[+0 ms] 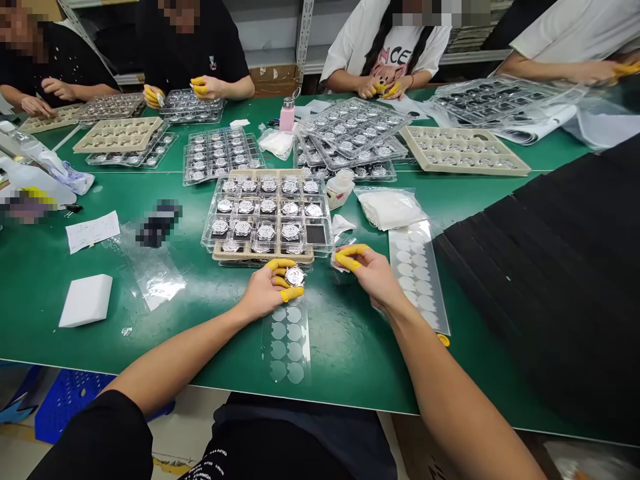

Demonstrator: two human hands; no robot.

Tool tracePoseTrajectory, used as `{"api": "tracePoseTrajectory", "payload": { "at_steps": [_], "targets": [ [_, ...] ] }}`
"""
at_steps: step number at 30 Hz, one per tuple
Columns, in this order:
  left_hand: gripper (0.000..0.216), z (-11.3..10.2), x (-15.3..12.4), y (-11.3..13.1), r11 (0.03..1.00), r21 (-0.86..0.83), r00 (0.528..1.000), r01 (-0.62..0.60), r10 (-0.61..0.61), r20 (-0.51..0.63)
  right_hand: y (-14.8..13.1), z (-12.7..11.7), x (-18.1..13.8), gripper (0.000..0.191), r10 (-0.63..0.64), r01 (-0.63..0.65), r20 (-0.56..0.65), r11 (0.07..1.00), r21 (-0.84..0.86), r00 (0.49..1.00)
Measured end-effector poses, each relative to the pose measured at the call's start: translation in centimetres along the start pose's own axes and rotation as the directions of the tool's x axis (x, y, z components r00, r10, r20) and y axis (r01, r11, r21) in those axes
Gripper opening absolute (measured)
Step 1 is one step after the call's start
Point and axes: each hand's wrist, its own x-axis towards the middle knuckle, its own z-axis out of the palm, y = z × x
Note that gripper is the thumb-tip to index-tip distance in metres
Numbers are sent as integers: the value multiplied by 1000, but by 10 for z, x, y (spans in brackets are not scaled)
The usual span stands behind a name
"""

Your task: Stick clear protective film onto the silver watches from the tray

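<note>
A: The yellow-fingered left hand (273,287)?
B: Pinching a round silver metal watch case (295,276) — just before the clear plastic tray (316,235).
A: Yellow-fingered right hand (367,270)?
B: Pinching crumpled white tissue (339,267).

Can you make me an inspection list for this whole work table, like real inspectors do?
Surface: green table, shiny.
Job's things: silver watch head; clear tray of more watch heads, one slot bare; strip of roundish films.
Clutter: white block, paper slip and plastic bag, on the left.
Grips: left grip holds the watch head; right grip seems to pinch a white scrap.
Cables: nothing seen.
Surroundings: people opposite, shelving behind; black sheet at right.
</note>
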Motion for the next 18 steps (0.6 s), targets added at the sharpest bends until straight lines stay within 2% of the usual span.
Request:
{"api": "tracePoseTrajectory", "payload": {
  "at_steps": [3, 5, 8, 11, 13, 15, 18],
  "targets": [
    [58, 0, 0, -2, 1000, 7, 1000, -3, 3, -8, 9, 5, 5, 24, -52, 52, 6, 977, -207, 999],
    [58, 0, 0, -4, 1000, 7, 1000, -14, 14, -7, 8, 3, 3, 24, -50, 51, 9, 969, -241, 999],
    [58, 0, 1, -5, 1000, -12, 1000, -28, 28, -12, -6, 2, -10, 28, -44, 52, 97, 995, -83, 994],
    [59, 1, 1, -5, 1000, -15, 1000, -25, 25, -13, -23, 17, -32, 25, -129, 101, 269, 988, 117, 954],
    [61, 2, 1, -5, 1000, -10, 1000, -13, 13, 14, -28, 34, -43, 20, -238, 207, 365, 971, 123, 900],
    [61, 2, 1, -4, 1000, -13, 999, 6, -6, 45, -27, 48, -47, 16, -317, 320, 407, 945, 62, 857],
    [59, 2, 1, -4, 999, -36, 998, 35, -33, 49, -21, 53, -46, 12, -357, 391, 373, 920, -16, 856]
  ]
}}
